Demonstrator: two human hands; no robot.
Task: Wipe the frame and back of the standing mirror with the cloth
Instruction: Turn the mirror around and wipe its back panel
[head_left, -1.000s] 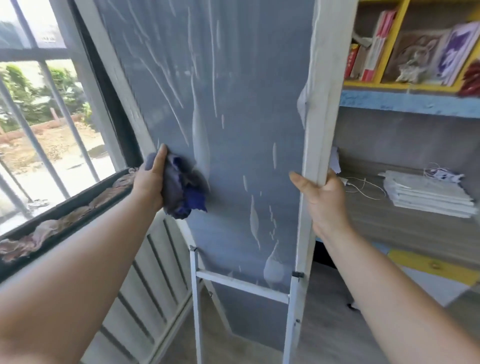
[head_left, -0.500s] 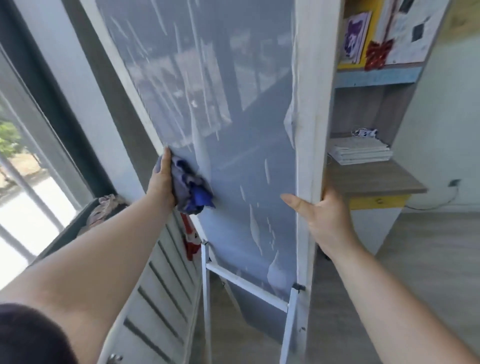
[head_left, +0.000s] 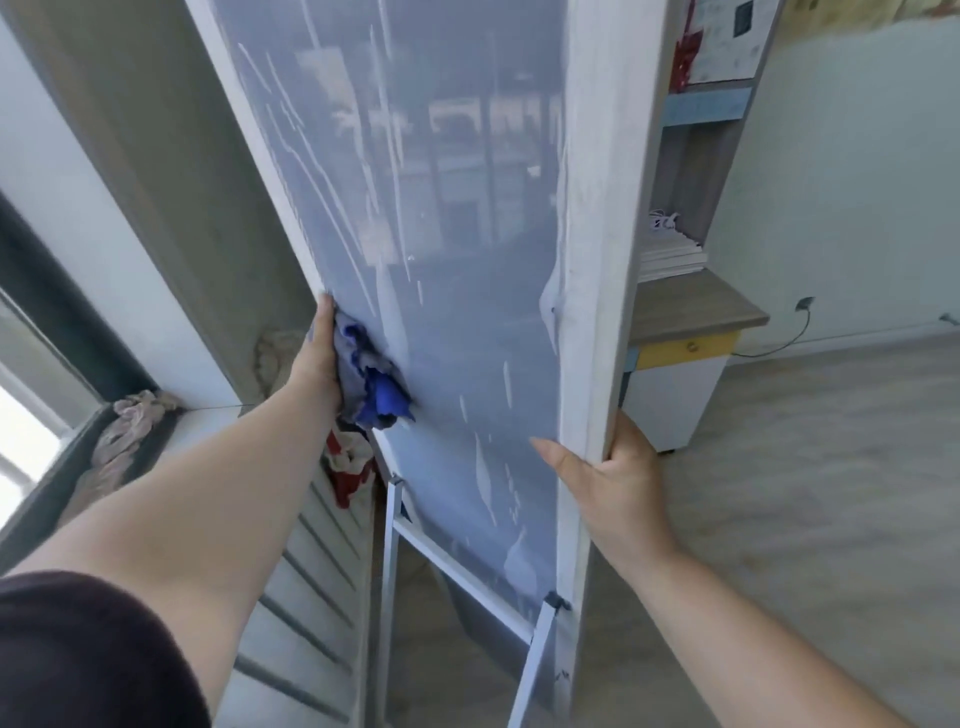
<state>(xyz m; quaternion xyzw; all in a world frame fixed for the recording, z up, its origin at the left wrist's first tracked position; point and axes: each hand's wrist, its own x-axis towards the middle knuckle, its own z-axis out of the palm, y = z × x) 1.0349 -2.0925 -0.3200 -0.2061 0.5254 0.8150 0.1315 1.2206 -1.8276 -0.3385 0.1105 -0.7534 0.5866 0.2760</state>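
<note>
The standing mirror's back (head_left: 457, 260) faces me, a grey-blue film with white wrinkles and streaks, inside a white frame (head_left: 597, 260). My left hand (head_left: 319, 358) presses a crumpled blue-grey cloth (head_left: 371, 384) against the film by the left frame edge. My right hand (head_left: 615, 483) grips the right frame edge, thumb on the back side, fingers wrapped around the front. A white metal stand (head_left: 457, 566) crosses the lower part of the mirror.
A window sill (head_left: 62, 478) with a bunched rag (head_left: 130, 421) lies at the left above a slatted radiator cover (head_left: 311, 597). A red-white item (head_left: 350, 462) hangs behind the mirror. A shelf unit with a desk top (head_left: 691, 306) stands right, wooden floor (head_left: 805, 493) beyond.
My view has swung right, away from the window, and the mirror has turned with it. Both hands keep their holds; the cloth stays against the film near the left edge.
</note>
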